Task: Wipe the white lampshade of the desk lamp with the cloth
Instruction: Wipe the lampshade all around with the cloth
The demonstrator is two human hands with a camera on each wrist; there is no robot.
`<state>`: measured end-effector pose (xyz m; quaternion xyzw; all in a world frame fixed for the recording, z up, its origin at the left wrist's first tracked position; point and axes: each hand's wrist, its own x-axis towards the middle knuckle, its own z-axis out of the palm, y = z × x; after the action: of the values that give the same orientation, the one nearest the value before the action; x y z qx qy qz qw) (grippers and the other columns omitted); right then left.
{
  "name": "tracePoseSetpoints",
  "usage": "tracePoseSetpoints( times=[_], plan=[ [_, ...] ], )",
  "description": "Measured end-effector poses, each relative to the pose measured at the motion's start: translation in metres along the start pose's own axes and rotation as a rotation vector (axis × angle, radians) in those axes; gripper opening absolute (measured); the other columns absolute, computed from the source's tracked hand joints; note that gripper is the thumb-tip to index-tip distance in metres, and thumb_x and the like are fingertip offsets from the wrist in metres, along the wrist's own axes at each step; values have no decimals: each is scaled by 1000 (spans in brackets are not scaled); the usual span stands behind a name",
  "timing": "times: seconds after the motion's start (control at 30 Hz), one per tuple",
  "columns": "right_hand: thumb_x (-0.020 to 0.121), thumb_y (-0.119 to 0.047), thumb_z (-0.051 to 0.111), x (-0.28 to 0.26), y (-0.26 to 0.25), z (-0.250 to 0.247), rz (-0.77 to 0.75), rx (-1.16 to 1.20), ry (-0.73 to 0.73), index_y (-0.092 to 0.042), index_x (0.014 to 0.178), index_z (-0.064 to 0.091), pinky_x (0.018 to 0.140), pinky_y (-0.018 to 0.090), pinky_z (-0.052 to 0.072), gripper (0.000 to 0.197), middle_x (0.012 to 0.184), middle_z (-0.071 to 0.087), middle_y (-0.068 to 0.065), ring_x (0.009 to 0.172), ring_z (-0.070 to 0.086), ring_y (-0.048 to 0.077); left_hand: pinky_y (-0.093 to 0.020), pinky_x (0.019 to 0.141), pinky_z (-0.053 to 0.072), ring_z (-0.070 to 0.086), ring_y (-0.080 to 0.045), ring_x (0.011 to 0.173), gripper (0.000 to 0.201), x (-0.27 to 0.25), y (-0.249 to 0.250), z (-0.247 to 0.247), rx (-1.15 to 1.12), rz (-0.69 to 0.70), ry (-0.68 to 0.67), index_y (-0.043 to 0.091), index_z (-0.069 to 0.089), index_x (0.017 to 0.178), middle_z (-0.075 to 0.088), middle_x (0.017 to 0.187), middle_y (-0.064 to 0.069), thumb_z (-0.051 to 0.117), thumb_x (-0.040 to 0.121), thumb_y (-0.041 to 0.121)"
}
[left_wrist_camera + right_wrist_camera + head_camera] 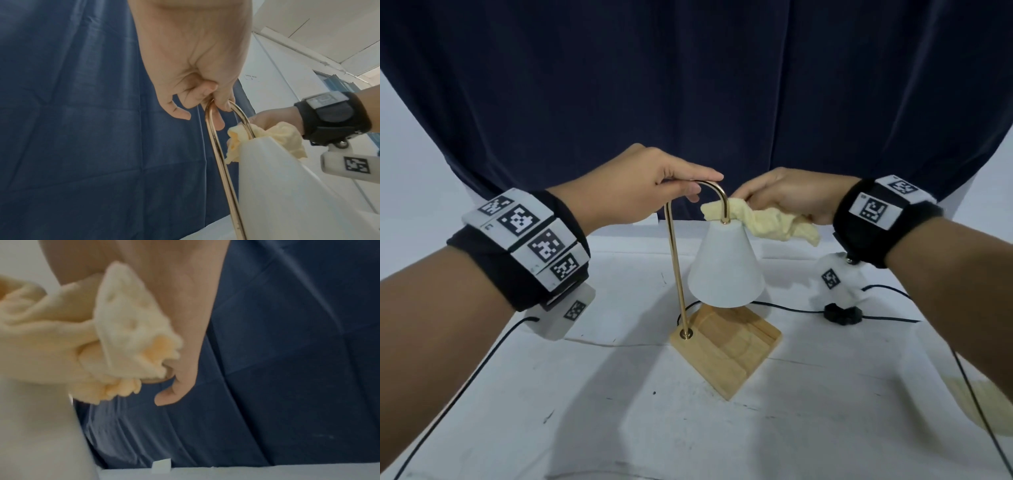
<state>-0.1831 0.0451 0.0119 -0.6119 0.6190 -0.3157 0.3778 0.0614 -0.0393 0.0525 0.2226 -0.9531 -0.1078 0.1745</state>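
Steadying the brass arch (710, 186) with left hand (654, 181) pinching it; right hand (791, 195) bunching the cloth (763, 222) atop the lampshade (726, 270); wanting light downward strokes, base (726, 346) kept planted

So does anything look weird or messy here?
Nothing is broken or spilled. The yellow cloth, held by the right hand, bunches around the lamp's gold arm above the white lampshade. The left hand holds the arm.
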Motion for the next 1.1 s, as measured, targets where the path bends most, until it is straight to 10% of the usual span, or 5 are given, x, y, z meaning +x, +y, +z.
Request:
tracePoseSetpoints(
  times=[0.2,0.5,0.7,0.9,1.1],
  plan=[
    [96,3,49,12,-18,4,39,-58,-99,-22,85,81,62,17,49,41,82,73,-8,70,63,3,-6,47,37,48,3,43,37,1,-1,-1,13,1,-8,40,65,141,79,109,13,58,108,26],
    [96,-1,53,-37,27,31,-93,140,286,-24,101,83,90,26,52,38,105,78,-8,97,72,9,-12,46,39,42,-5,42,37,1,-6,3,4,4,8,44,63,141,78,106,16,56,109,27],
    [99,-9,57,-46,26,79,-246,22,574,-43,97,81,76,24,43,42,86,47,-7,79,53,6,-14,45,40,41,-6,42,38,1,-10,4,4,4,14,47,63,141,78,103,18,55,109,28],
    [101,-21,49,-27,6,93,-294,-499,738,-42,118,76,77,46,51,38,87,47,-5,84,54,21,-13,42,37,41,-5,41,37,2,-11,4,8,19,20,46,63,140,78,104,15,54,109,28],
    [100,-13,51,-51,69,137,-498,-661,850,-27,142,63,62,43,45,46,84,40,-2,75,43,22,-13,42,38,38,-9,42,37,1,-12,5,-1,26,19,48,63,140,78,105,17,54,110,28]
  ],
)
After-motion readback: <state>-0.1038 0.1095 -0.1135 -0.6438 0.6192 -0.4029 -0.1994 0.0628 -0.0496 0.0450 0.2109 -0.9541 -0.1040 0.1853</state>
